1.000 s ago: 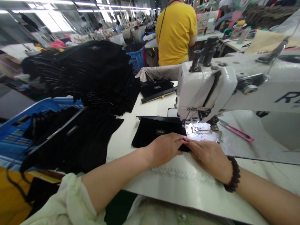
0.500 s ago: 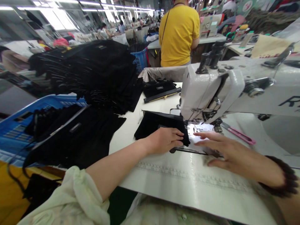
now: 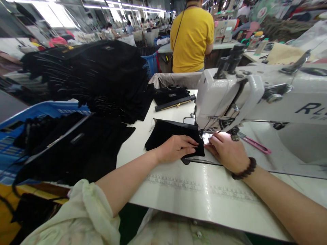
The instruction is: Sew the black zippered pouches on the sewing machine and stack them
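1. Nearest: pale rolled sleeve point(image 3: 102, 200) on the person's left arm; pale worktable point(image 3: 178, 204) in front of the body, a printed ruler scale point(image 3: 176, 183) running along it.
2. Left hand point(image 3: 176, 148): laid flat, palm down, fingers extended and slightly spread on the black fabric piece point(image 3: 166, 131); pressing, not gripping.
3. Right hand point(image 3: 227, 149): fingers bent, tips bunched just beside the fabric's right edge, under the machine head. Cannot tell whether they pinch anything. Dark beaded bracelet point(image 3: 245, 170) at the wrist.
4. Fabric piece: flat on the table, left of the lit needle area, its right edge close against the presser foot zone; a darker strip along its far edge.
5. Left side: blue basket point(image 3: 48, 107) with black fabric pieces point(image 3: 76, 153) in it and spilling over its near rim; one bears a small label plate.
6. White sewing machine point(image 3: 227, 98) fills the right; pink-handled snips point(image 3: 255, 143) lie on its bed, right of the right hand.
7. Beyond the fabric piece: black strip with gold zipper point(image 3: 176, 103), in front of a labelled black piece point(image 3: 171, 95).
8. Left of these: tall heap of black pieces point(image 3: 97, 75).
9. Farther: person in yellow shirt point(image 3: 191, 37), back turned; blue crate point(image 3: 152, 64) nearby.
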The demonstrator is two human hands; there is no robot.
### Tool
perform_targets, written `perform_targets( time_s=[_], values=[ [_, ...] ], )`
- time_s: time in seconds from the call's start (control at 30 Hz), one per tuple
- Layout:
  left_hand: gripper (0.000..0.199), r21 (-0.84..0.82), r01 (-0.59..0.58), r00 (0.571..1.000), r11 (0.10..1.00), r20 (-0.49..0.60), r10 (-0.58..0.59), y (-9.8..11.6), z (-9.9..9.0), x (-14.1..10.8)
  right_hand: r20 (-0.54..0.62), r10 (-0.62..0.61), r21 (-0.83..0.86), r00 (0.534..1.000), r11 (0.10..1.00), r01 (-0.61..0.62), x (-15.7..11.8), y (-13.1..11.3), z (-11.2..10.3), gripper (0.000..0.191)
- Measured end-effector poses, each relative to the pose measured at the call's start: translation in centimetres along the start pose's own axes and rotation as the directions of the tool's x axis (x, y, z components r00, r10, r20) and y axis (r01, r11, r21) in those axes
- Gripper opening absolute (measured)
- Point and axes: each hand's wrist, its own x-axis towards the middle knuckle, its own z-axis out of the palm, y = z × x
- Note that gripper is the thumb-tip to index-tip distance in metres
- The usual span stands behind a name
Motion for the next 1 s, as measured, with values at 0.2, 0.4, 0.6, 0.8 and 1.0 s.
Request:
perform_targets(
  time_s=[0.2,0.4,0.6,0.8,1.0],
  values=[
    [0.022,0.026,0.075,0.992,0.997,-0.103,-0.072,0.0,-0.1,0.4,-0.139,-0.281,0.137,0.950,0.944,0.300,-1.4,-0.7,-1.2,0.018],
    [0.019,0.226,0.042,0.984,0.973,-0.179,0.000,1.2,0.2,0.5,-0.125,-0.235,0.181,0.964,0.950,0.255,-1.6,-2.0,-1.1,0.028],
    [0.022,0.418,-0.098,0.978,0.903,-0.129,0.166,1.9,2.4,0.0,-0.077,-0.269,0.224,0.960,0.934,0.280,-2.2,-1.8,-0.8,0.028],
    [0.024,0.451,-0.177,0.967,0.875,-0.085,0.240,1.0,3.5,-0.4,-0.082,-0.299,0.244,0.951,0.919,0.310,-2.0,-1.7,-0.9,0.035],
    [0.025,0.545,-0.217,0.965,0.810,-0.007,0.263,1.0,3.4,-0.2,-0.051,-0.312,0.260,0.949,0.913,0.315,-2.3,-1.5,-0.7,0.032]
  ],
)
